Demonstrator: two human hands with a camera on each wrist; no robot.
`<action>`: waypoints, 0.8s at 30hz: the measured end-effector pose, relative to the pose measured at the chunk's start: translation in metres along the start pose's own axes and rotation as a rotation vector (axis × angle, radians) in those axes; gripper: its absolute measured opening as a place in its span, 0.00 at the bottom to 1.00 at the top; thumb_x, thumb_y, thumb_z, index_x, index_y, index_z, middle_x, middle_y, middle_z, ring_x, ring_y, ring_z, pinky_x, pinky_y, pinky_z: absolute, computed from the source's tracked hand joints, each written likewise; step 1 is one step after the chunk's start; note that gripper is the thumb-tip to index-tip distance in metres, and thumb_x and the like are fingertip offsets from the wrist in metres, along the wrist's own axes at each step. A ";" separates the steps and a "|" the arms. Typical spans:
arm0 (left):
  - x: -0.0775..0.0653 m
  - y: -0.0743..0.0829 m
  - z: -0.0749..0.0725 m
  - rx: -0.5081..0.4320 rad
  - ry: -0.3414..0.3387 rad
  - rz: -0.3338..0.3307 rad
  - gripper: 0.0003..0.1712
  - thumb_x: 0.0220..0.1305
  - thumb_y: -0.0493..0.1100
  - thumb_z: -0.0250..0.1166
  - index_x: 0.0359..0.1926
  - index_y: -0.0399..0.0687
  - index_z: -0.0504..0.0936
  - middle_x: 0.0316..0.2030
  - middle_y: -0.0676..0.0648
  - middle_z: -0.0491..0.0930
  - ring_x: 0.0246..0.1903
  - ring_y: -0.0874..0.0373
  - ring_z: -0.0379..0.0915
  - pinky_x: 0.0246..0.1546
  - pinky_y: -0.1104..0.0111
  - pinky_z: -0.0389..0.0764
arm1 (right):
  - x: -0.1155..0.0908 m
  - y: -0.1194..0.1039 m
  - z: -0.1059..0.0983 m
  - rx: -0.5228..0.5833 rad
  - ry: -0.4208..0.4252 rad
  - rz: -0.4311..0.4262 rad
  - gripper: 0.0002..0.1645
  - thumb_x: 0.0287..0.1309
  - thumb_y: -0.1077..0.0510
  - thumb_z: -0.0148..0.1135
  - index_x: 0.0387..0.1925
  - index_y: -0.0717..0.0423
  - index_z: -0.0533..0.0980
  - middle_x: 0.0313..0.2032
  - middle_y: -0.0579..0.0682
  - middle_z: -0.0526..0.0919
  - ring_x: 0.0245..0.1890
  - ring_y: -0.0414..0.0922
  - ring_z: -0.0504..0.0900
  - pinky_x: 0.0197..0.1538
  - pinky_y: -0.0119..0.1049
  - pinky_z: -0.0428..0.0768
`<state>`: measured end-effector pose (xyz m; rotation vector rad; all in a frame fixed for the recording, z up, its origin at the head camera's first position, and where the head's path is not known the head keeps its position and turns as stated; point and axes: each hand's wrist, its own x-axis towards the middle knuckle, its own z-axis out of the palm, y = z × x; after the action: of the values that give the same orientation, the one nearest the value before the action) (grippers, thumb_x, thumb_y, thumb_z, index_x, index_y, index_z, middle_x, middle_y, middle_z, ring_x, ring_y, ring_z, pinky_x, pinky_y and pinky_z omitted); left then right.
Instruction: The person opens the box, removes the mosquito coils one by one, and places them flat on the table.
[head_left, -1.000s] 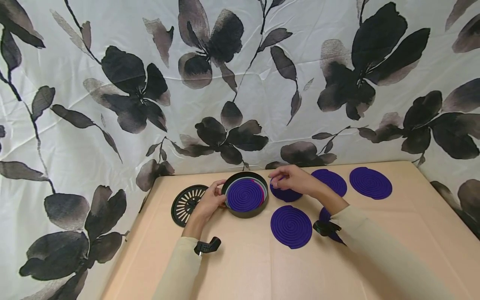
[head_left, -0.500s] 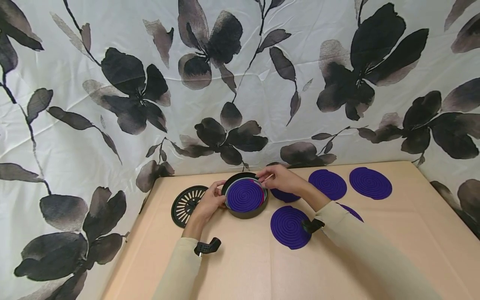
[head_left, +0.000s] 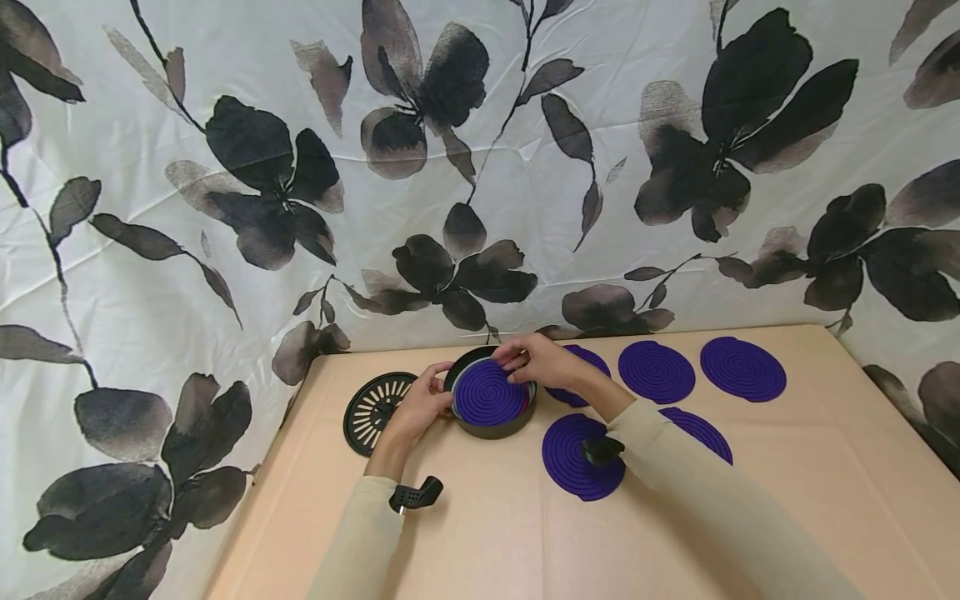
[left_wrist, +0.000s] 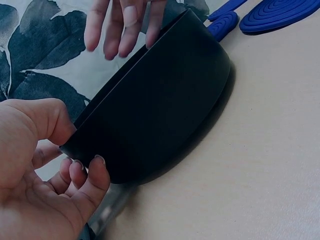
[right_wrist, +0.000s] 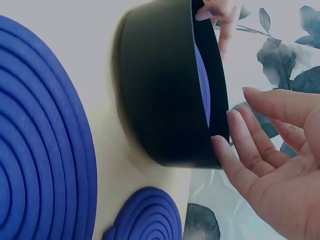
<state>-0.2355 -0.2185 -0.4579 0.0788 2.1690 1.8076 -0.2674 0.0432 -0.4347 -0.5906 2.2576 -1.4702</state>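
A black round holder [head_left: 491,430] stands near the back of the table with a purple spiral coaster [head_left: 486,398] lying inside it. Pale and red edges show beneath that coaster. My left hand [head_left: 420,407] pinches the holder's rim on its left side, thumb over the edge and fingertips against the outer wall [left_wrist: 150,110]. Above the holder's right side is my right hand [head_left: 543,362], fingers loosely bent over the coaster. In the right wrist view its fingers [right_wrist: 245,167] are spread at the rim and hold nothing.
A black slotted disc [head_left: 366,417] lies left of the holder, partly behind my left hand. Several purple spiral coasters lie to the right, including a front one [head_left: 570,467] and a far right one [head_left: 742,369]. A floral cloth [head_left: 480,167] hangs behind the table.
My right hand has moved left, from above a loose coaster to over the holder's right side. My left hand stays at the rim.
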 end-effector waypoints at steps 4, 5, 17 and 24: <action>-0.002 0.002 0.001 0.009 0.007 -0.008 0.39 0.58 0.23 0.57 0.72 0.36 0.65 0.39 0.43 0.63 0.31 0.57 0.71 0.33 0.63 0.80 | 0.005 0.000 0.007 -0.055 0.012 -0.004 0.29 0.57 0.76 0.65 0.61 0.68 0.75 0.60 0.64 0.78 0.60 0.57 0.79 0.61 0.44 0.79; -0.002 0.002 0.001 0.010 0.007 -0.010 0.39 0.58 0.23 0.58 0.72 0.37 0.65 0.39 0.43 0.63 0.31 0.56 0.71 0.33 0.63 0.80 | 0.006 0.000 0.009 -0.073 0.018 -0.004 0.29 0.57 0.75 0.65 0.61 0.66 0.76 0.60 0.63 0.79 0.60 0.57 0.79 0.61 0.44 0.79; -0.004 0.003 -0.001 0.017 -0.028 -0.017 0.40 0.58 0.23 0.58 0.73 0.36 0.63 0.39 0.43 0.61 0.32 0.57 0.69 0.36 0.60 0.81 | 0.013 0.002 0.028 -0.133 0.078 0.026 0.29 0.54 0.74 0.69 0.59 0.59 0.78 0.60 0.58 0.79 0.64 0.55 0.74 0.69 0.50 0.70; -0.005 0.003 -0.002 0.015 -0.029 -0.005 0.40 0.58 0.22 0.57 0.73 0.35 0.63 0.39 0.44 0.61 0.32 0.57 0.69 0.36 0.60 0.80 | 0.011 -0.001 0.033 -0.142 0.098 0.036 0.30 0.54 0.75 0.68 0.59 0.58 0.79 0.61 0.57 0.78 0.66 0.55 0.73 0.69 0.51 0.70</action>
<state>-0.2318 -0.2214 -0.4537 0.1018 2.1606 1.7771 -0.2592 0.0126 -0.4475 -0.5275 2.4510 -1.3569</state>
